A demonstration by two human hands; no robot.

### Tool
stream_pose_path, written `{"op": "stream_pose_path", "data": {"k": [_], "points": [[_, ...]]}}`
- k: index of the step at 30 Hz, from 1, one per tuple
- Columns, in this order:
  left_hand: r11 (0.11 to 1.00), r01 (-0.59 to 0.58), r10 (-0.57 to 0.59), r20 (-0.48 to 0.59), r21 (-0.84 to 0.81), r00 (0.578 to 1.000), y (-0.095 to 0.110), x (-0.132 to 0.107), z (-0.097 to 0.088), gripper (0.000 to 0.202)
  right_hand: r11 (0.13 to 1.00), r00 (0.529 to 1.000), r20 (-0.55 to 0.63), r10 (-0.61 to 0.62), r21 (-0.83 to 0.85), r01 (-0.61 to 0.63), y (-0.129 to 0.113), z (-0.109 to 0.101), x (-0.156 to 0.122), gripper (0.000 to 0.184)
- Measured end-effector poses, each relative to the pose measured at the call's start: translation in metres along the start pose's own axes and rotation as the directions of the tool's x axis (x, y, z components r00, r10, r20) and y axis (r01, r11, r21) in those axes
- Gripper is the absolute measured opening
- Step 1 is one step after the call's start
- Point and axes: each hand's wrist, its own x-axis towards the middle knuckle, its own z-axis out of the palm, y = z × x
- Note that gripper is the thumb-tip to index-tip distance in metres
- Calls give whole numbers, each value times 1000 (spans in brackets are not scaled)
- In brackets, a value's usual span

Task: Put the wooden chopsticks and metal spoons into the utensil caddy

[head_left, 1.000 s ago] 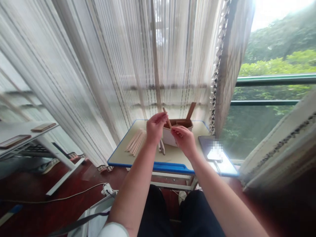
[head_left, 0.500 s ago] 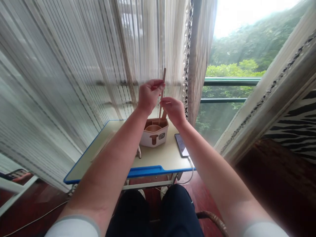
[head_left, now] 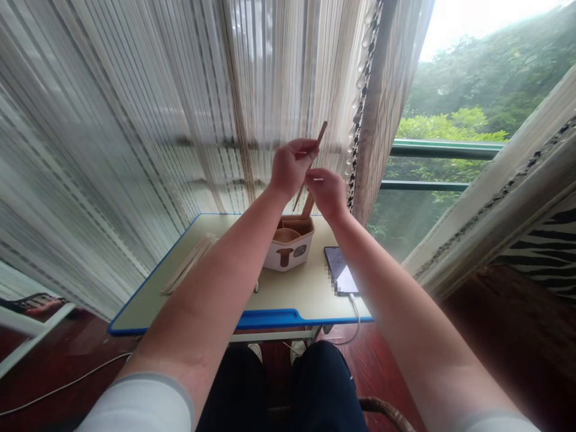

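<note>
My left grip (head_left: 289, 169) is raised well above the table (head_left: 270, 317), fingers clamped on a thin wooden stick (head_left: 321, 132). The stick is tilted, top end leaning right twd the beaded curtain edge (head_left: 360, 114), lower end showing below my hands at approx the box rim. My right grip (head_left: 327, 193) sits just beside the left, slightly lower, fingertips (head_left: 314, 179) drawn together at the stick; can't tell if they actually pinch it.

Below both hands stands a white box w/ brown print (head_left: 289, 252), mid-table, open at the top. A 2nd stick (head_left: 308, 206) stands in it, leaning at its back right. A bundle of more sticks (head_left: 189, 265) lies flat on the table's left part, well apart from the box. Just right of the box lies a phone (head_left: 341, 275), screen up, w/ a cable (head_left: 356, 313) running off the front edge.
</note>
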Motion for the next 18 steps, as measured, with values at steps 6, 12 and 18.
{"op": "stream_pose_path", "data": {"k": [6, 12, 18], "points": [[1000, -5, 5, 27, 8, 1000, -12, -1, 0, 18, 1000, 1000, 18, 4, -12, -3, 9, -3, -2, 15], [1000, -26, 26, 16, -3, 1000, 1, 6, 2, 16, 999, 999, -5, -38, 27, 38, 2, -7, -1, 18], [998, -44, 44, 23, 34, 999, 0, 3, 3, 18, 999, 999, 16, -42, -12, 42, 3, -8, -3, 19]]}}
